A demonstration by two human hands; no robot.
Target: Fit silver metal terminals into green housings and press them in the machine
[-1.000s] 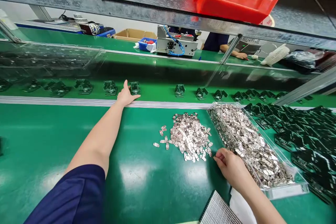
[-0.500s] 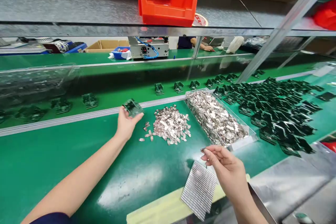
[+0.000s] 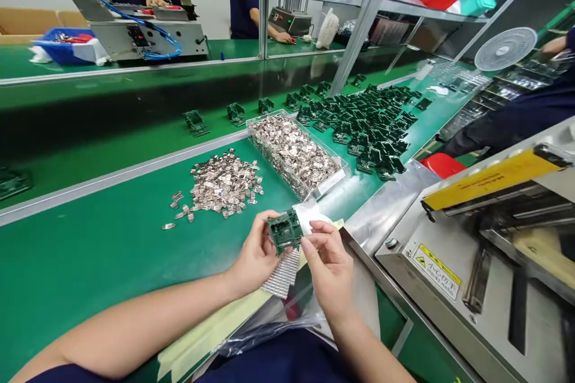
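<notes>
My left hand (image 3: 260,251) is closed on a dark green part (image 3: 286,232), a small frame with open compartments, which looks like a plastic housing. The fingers of my right hand (image 3: 330,263) are pinched at the frame's right edge, with the thumb touching it. Whatever sits between those fingertips is hidden. Below the frame lies a silver sheet of narrow ribbed rows (image 3: 282,275), partly covered by my left hand. Left of my hands is a loose pile of small metal clips (image 3: 227,182). A clear tray (image 3: 324,191) full of similar clips stands behind them.
Many green frames (image 3: 372,125) are heaped at the back right, and several more (image 3: 195,122) stand along the recessed green strip. A metal machine (image 3: 422,263) with a yellow bar stands close on my right. Co-workers (image 3: 245,15) sit across the bench, beyond a shelf post (image 3: 366,18).
My left hand has brought the green frame back toward my body, and my right hand has met it there. The view has swung right, bringing the machine into sight.
</notes>
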